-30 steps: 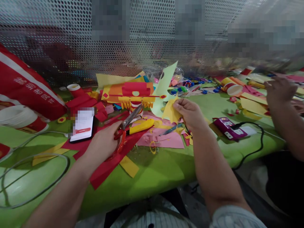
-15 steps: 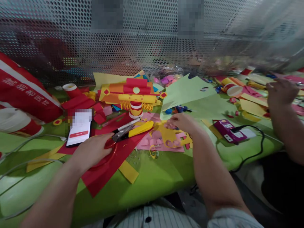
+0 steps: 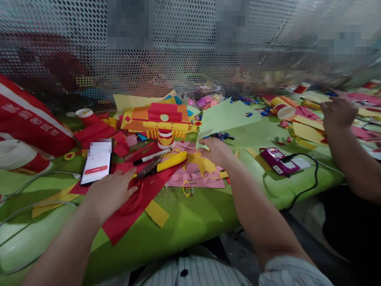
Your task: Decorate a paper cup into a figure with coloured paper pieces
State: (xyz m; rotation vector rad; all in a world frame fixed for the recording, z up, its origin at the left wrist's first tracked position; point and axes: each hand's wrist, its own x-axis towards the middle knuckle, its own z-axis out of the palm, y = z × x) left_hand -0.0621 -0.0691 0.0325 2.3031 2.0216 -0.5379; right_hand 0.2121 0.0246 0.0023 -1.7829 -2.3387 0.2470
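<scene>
My left hand [image 3: 114,192] lies over the red paper [image 3: 119,226], fingers apart, beside the red-handled scissors [image 3: 149,169]. A yellow cutter [image 3: 172,161] and a black-and-white marker [image 3: 152,156] lie just beyond its fingertips. My right hand [image 3: 216,151] is over yellow and pink paper scraps [image 3: 196,176], near the corner of a light green sheet [image 3: 218,119]; its fingers are apart with nothing visible in them. Between and beyond my hands stands a paper figure [image 3: 165,123] with a red and yellow hat on a cup body.
A phone [image 3: 97,163] lies at left, near a red bag [image 3: 32,119] and a paper cup [image 3: 22,157]. At right are a purple power socket [image 3: 278,161] with a black cable, a blue glue gun [image 3: 223,136], and another person's hand [image 3: 339,113].
The view has shifted slightly right. My right hand has opened its fingers and moved back a little toward the green sheet's corner. My left hand's fingers have come off the scissors handles.
</scene>
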